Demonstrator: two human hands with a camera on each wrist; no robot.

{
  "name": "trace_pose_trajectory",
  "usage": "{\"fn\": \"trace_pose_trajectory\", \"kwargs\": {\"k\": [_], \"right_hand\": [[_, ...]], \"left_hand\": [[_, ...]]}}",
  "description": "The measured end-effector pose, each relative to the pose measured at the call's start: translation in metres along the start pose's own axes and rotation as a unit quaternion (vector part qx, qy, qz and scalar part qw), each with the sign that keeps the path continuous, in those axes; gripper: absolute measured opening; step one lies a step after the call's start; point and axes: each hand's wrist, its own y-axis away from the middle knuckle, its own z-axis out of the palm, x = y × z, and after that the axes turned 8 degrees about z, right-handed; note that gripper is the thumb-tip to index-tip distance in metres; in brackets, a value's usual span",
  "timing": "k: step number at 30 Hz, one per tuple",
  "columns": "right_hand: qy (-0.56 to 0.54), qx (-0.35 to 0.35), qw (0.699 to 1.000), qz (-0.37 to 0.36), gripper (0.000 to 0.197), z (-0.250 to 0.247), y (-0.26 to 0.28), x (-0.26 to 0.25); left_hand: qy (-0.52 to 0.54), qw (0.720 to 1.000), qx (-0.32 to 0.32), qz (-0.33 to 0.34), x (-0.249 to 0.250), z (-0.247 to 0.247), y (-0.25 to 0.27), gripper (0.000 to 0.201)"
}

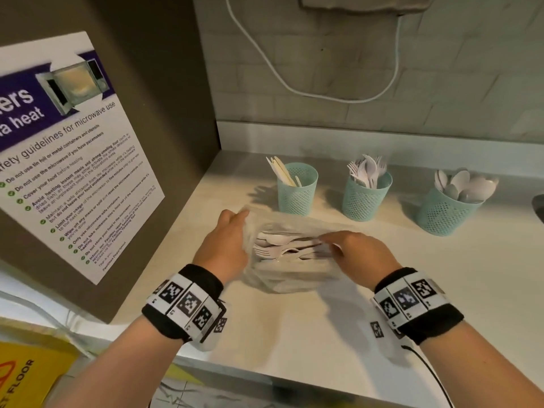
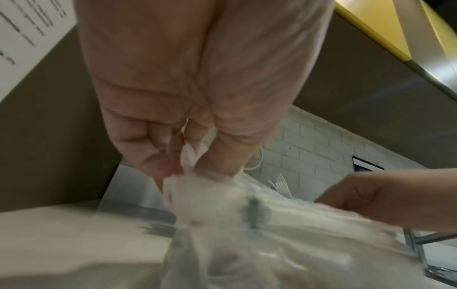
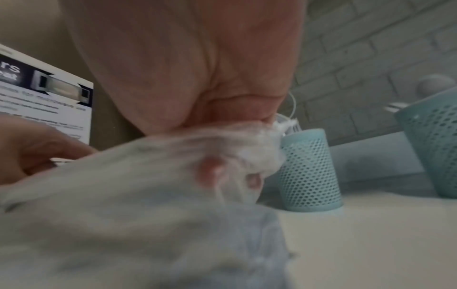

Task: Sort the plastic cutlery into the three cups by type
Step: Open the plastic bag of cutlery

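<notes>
A clear plastic bag (image 1: pixel 291 275) of white plastic cutlery (image 1: pixel 279 245) lies on the counter in front of three teal mesh cups. The left cup (image 1: pixel 297 195) holds pale knives, the middle cup (image 1: pixel 366 198) forks, the right cup (image 1: pixel 447 213) spoons. My left hand (image 1: pixel 226 245) pinches the bag's left edge between thumb and fingers (image 2: pixel 215 162). My right hand (image 1: pixel 353 251) grips the bag's right edge; in the right wrist view the film (image 3: pixel 222 148) is bunched under its fingers. The bag's mouth is pulled wide between both hands.
A brown cabinet side with a microwave safety poster (image 1: pixel 67 160) walls off the left. A tiled wall with a white cable (image 1: pixel 294 89) stands behind the cups. A dark object (image 1: pixel 538 207) pokes in at the right edge. The counter's front edge (image 1: pixel 265 366) is near my wrists.
</notes>
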Motion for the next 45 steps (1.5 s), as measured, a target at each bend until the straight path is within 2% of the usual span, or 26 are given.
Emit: {"fn": "trace_pose_trajectory", "kwargs": {"k": [2, 5, 8, 10, 12, 13, 15, 16, 19, 21, 25, 28, 33, 39, 42, 45], "right_hand": [[0.005, -0.015, 0.999, 0.039, 0.054, -0.006, -0.002, 0.008], [-0.033, -0.025, 0.999, 0.027, 0.077, -0.009, -0.002, 0.014], [-0.042, -0.017, 0.999, 0.024, 0.078, -0.006, 0.002, 0.018], [-0.035, -0.039, 0.998, 0.031, 0.079, -0.002, 0.006, 0.019], [-0.037, -0.057, 0.997, 0.029, 0.083, 0.003, 0.009, 0.018], [-0.039, -0.063, 0.997, 0.025, 0.085, 0.005, 0.010, 0.017], [-0.039, -0.070, 0.997, 0.018, 0.090, 0.007, 0.011, 0.016], [-0.038, -0.072, 0.997, 0.017, 0.093, 0.008, 0.010, 0.017], [-0.027, -0.092, 0.995, 0.023, 0.100, 0.010, 0.009, 0.017], [0.005, -0.110, 0.994, 0.025, 0.092, 0.009, 0.008, 0.011], [-0.010, -0.047, 0.998, -0.044, 0.064, 0.011, -0.002, -0.015], [-0.030, -0.088, 0.993, -0.066, 0.072, 0.021, -0.014, -0.033], [0.047, -0.118, 0.991, -0.038, 0.078, 0.025, -0.032, -0.044], [0.043, -0.150, 0.988, -0.009, 0.088, 0.033, -0.037, -0.042], [0.031, -0.153, 0.988, -0.015, 0.077, 0.035, -0.038, -0.042], [0.041, -0.161, 0.986, -0.024, 0.051, 0.035, -0.039, -0.041]], "left_hand": [[-0.006, 1.000, 0.024, 0.016, -0.004, -0.006, -0.003, 0.070], [0.018, 0.997, 0.062, 0.048, -0.006, -0.012, -0.006, 0.062], [0.059, 0.994, 0.068, 0.070, -0.007, -0.009, -0.003, 0.055], [0.070, 0.995, 0.047, 0.057, -0.006, -0.001, -0.001, 0.049], [0.036, 0.998, 0.021, 0.041, -0.001, 0.004, 0.002, 0.036], [0.010, 1.000, 0.000, 0.029, 0.000, 0.005, 0.003, 0.044], [-0.020, 0.999, -0.033, 0.016, -0.001, 0.007, 0.004, 0.074], [-0.022, 0.999, -0.041, 0.015, -0.002, 0.007, 0.005, 0.082], [0.008, 0.997, -0.080, 0.023, -0.006, 0.014, 0.007, 0.090], [0.019, 0.994, -0.108, 0.028, -0.006, 0.017, 0.009, 0.092], [0.018, 0.993, -0.114, 0.031, -0.009, 0.015, 0.010, 0.094], [0.006, 0.993, -0.116, 0.033, -0.012, 0.012, 0.009, 0.100], [0.042, 0.991, -0.127, 0.022, -0.020, 0.012, 0.009, 0.105], [0.062, 0.993, -0.099, -0.002, -0.022, 0.009, 0.002, 0.076], [0.050, 0.996, -0.077, -0.009, -0.026, 0.008, -0.004, 0.068], [0.025, 0.995, -0.096, -0.005, -0.031, 0.007, -0.007, 0.091]]}}
